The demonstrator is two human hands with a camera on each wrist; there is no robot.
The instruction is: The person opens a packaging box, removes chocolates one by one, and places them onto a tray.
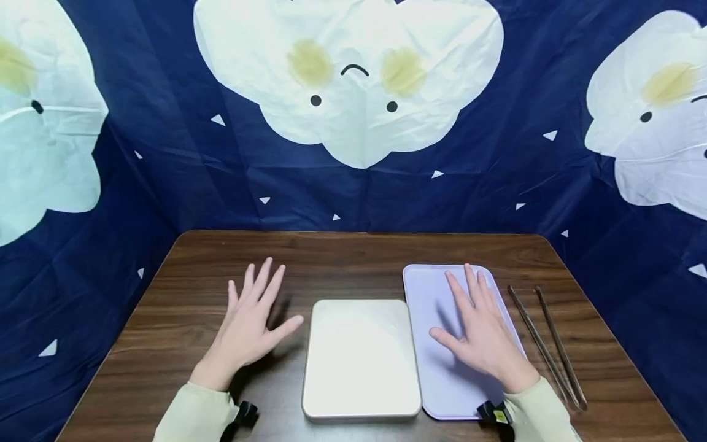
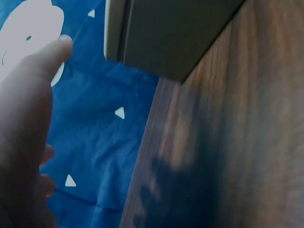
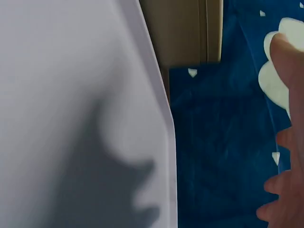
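My left hand [image 1: 247, 326] hovers over the wooden table with its fingers spread, left of a white rectangular box with rounded corners [image 1: 361, 359]. Over a pale lilac tray [image 1: 436, 374] my right hand [image 1: 486, 331] is spread too, holding nothing, and its shadow falls on the tray. The box and tray lie side by side. In the left wrist view the thumb [image 2: 40, 61] stands apart from the box's dark side [image 2: 175, 38]. The right wrist view shows the thumb [image 3: 287, 57] and fingertips away from the tray's raised rim [image 3: 159, 109].
Long metal tongs [image 1: 560, 350] lie right of the tray, their arms spread at the far end. The brown wooden table [image 1: 353, 264] has rounded far corners. A dark blue cloth [image 1: 486, 190] with white clouds hangs behind it and on both sides.
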